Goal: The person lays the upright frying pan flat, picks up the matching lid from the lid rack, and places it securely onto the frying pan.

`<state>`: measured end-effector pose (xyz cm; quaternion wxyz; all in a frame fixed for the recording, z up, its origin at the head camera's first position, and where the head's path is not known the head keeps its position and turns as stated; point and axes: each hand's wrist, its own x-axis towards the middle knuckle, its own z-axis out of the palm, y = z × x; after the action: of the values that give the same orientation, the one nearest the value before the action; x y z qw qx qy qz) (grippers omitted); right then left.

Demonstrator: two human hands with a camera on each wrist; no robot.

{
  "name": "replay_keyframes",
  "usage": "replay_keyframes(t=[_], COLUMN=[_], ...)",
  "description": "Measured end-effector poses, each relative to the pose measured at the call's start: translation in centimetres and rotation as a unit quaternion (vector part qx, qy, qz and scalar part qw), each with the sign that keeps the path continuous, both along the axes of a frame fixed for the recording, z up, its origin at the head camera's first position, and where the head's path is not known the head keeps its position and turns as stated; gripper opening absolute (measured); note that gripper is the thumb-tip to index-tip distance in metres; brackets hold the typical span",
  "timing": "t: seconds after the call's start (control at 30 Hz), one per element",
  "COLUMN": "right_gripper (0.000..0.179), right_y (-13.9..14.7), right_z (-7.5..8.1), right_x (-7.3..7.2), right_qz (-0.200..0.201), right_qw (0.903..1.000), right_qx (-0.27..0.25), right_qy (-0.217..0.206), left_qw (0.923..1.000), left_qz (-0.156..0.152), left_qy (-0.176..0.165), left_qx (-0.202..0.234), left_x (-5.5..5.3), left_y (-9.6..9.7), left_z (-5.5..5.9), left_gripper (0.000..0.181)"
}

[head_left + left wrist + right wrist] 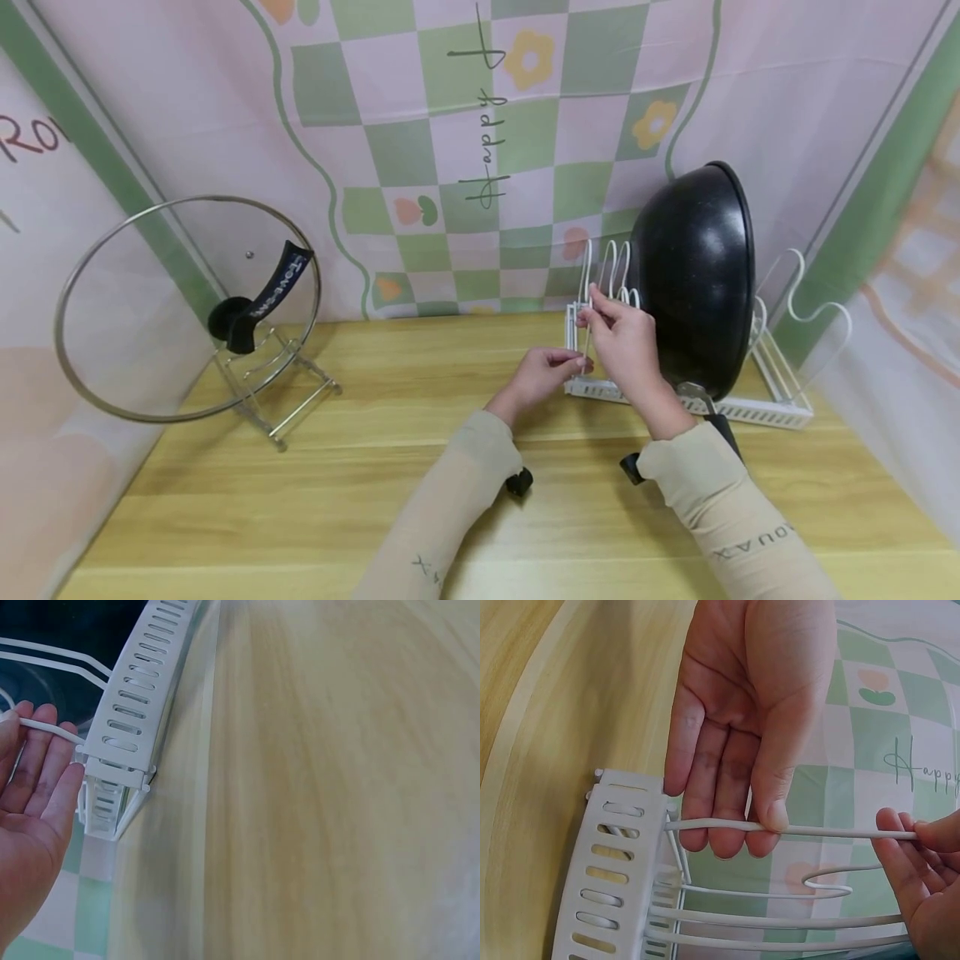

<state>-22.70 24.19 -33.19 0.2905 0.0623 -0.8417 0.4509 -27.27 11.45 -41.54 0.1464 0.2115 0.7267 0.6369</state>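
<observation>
The white wire (825, 832) of the rack (757, 410) runs through both hands: the right grip (626, 342) pinches it high up, with thumb against fingertips, and the left grip (546, 377) holds it lower down, thumb pressed on the wire and fingers lined up behind. Below the left grip the wire meets the slotted rail (604, 874), near the rack's left end; I cannot tell whether its foot is fully seated there.

The likeliest trouble is at that foot — uneven force from the two grips, one pushing while the other pulls, could bend the wire or pop it from the rail. A sideways tug could also skid the rack on the table (300, 517). Just right of the right grip the black wok (693, 275) stands on edge in the rack, so a jolt might tip or roll it. Its handle (722, 433) juts toward the person, close beside the right sleeve (697, 471), where an elbow swing could knock it.

The wire's long axis stands close to upright in the head view, rising from the rail past the left grip to the right grip, its upper end pointing up; whether it joins the neighbouring wires (780, 922) is unclear.
</observation>
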Motion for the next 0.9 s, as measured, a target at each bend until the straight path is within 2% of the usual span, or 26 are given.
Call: replay_keyframes(t=[0.13,0.9], right_gripper=[0.036,0.035], right_y=[-0.25,-0.79], right_z=[0.04,-0.27], right_x=[-0.06,-0.45], right_qz=[0.0,-0.014], right_qw=[1.0,0.9987], right_qx=[0.008,0.027], right_qy=[-0.004,0.041], left_qw=[1.0,0.9998], left_qz=[0.0,0.007], left_qy=[0.001,0.009], left_qx=[0.006,0.015], left_x=[-0.08,-0.04], left_y=[-0.15,-0.52], left_z=[0.02,0.11], left_gripper=[0.024,0.022])
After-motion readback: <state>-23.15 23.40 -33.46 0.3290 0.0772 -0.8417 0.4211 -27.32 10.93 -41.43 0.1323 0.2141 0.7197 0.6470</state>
